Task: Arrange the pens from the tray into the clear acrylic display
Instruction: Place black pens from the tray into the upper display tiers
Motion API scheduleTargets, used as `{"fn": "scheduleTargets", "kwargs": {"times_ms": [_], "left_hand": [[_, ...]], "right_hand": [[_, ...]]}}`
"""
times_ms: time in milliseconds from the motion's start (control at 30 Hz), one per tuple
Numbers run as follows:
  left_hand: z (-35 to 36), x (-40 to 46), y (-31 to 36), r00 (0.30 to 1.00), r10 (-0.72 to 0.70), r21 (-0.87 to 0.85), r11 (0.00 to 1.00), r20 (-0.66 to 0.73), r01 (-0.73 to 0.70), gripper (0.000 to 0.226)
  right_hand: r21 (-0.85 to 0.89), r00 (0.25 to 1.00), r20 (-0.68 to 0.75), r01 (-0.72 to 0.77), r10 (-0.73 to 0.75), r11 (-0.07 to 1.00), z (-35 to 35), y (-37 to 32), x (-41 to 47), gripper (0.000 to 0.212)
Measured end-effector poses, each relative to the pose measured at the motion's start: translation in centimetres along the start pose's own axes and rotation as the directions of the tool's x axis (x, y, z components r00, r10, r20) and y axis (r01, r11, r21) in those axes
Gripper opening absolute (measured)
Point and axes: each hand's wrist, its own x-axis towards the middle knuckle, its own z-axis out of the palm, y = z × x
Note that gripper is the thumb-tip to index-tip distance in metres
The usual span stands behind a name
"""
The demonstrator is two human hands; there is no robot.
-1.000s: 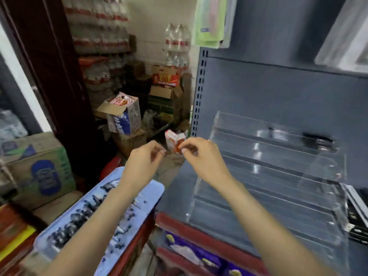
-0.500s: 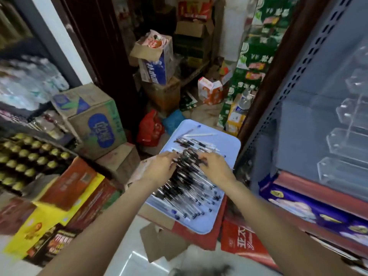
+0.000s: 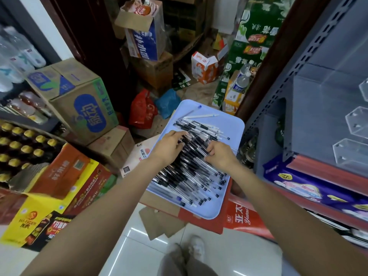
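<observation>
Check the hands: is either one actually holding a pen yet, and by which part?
Cannot tell. Both the left hand and right hand rest on the pile of pens in the tray, fingers among them; no lifted pen shows.

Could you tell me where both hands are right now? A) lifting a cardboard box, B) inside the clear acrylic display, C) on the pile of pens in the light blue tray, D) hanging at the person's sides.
C: the left hand and right hand both rest on the pile of pens in the light blue tray.

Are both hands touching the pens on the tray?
Touching. In the head view, the left hand lies with its fingers spread on the pens, and the right hand curls its fingers into the same pile on the tray.
</observation>
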Motion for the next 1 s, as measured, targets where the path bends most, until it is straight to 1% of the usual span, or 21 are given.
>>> {"fn": "scheduleTargets", "kwargs": {"times_ms": [100, 200, 333, 433, 500, 567, 600, 633, 667, 700, 733, 767, 800, 833, 900, 1000], "left_hand": [[0.1, 0.6, 0.0, 1.0, -0.02, -0.047, 0.999, -0.015, 0.019, 0.038], [0.1, 0.7, 0.0, 0.999, -0.045, -0.091, 0.995, -0.018, 0.043, 0.036], [0.3, 0.8, -0.1, 0.996, -0.083, -0.123, 0.989, -0.031, 0.079, 0.035], [0.4, 0.5, -0.2, 0.99, -0.114, -0.231, 0.968, -0.081, 0.093, 0.035], [0.1, 0.1, 0.1, 0.97, -0.175, -0.369, 0.924, -0.169, 0.102, 0.036], [-0.4, -0.2, 1.1, 0.941, -0.267, -0.524, 0.843, -0.21, 0.122, 0.044], [-0.7, -0.2, 1.7, 0.93, -0.321, -0.593, 0.79, -0.181, 0.157, 0.05], [-1.0, -0.2, 2.4, 0.927, -0.355, -0.649, 0.736, -0.124, 0.195, 0.055], [-1.3, -0.2, 3.3, 0.94, -0.338, -0.706, 0.678, -0.052, 0.204, 0.053], [-1.5, -0.1, 4.1, 0.962, -0.274, -0.762, 0.62, 0.014, 0.187, 0.044], [-1.7, 0.1, 5.1, 0.977, -0.209, -0.808, 0.566, 0.048, 0.161, 0.034], [-2.2, 0.2, 6.1, 0.985, -0.164, -0.843, 0.524, 0.045, 0.126, 0.029], [-2.8, 0.2, 7.3, 0.99, -0.143, -0.854, 0.513, 0.02, 0.091, 0.027], [-3.3, 0.3, 8.4, 0.991, -0.136, -0.848, 0.527, -0.013, 0.061, 0.027], [-4.1, 0.5, 11.0, 0.991, -0.095, -0.788, 0.616, -0.097, -0.018, 0.032], [-5.0, 1.0, 15.2, 0.987, 0.041, -0.677, 0.724, -0.153, -0.135, 0.034]], "right_hand": [[-0.006, 1.0, 0.001, -0.018, 0.018, 1.0, 0.0, -0.2, 0.2, 0.023], [0.009, 1.0, 0.015, -0.015, 0.015, 1.0, -0.1, -0.2, 0.0, 0.027], [0.127, 0.999, -0.037, 0.008, -0.004, 0.992, -0.5, -0.1, -0.4, 0.025], [0.228, 0.996, -0.089, 0.017, 0.004, 0.974, -0.9, -0.3, -1.1, 0.024], [0.305, 0.992, -0.125, 0.036, 0.003, 0.952, -1.1, -0.4, -1.7, 0.022], [0.409, 0.985, -0.172, 0.075, -0.004, 0.909, -1.5, -0.6, -2.4, 0.019], [0.481, 0.982, -0.189, 0.1, -0.009, 0.871, -1.9, -0.9, -2.8, 0.016], [0.55, 0.979, -0.203, 0.125, -0.013, 0.826, -2.3, -1.3, -3.1, 0.013], [0.6, 0.975, -0.221, 0.15, -0.018, 0.786, -2.8, -1.7, -3.5, 0.012], [0.626, 0.97, -0.243, 0.177, -0.025, 0.76, -3.3, -2.1, -3.8, 0.013], [0.631, 0.963, -0.267, 0.206, -0.04, 0.748, -4.0, -2.4, -4.2, 0.013], [0.622, 0.956, -0.289, 0.232, -0.057, 0.747, -4.8, -2.7, -4.6, 0.011], [0.598, 0.948, -0.311, 0.253, -0.07, 0.76, -5.7, -2.9, -5.0, 0.011], [0.563, 0.939, -0.335, 0.265, -0.077, 0.783, -6.7, -2.9, -5.4, 0.011], [0.462, 0.916, -0.39, 0.285, -0.096, 0.84, -8.9, -2.3, -6.4, 0.012], [0.288, 0.846, -0.514, 0.329, -0.145, 0.899, -12.9, -0.3, -8.1, 0.017]]}}
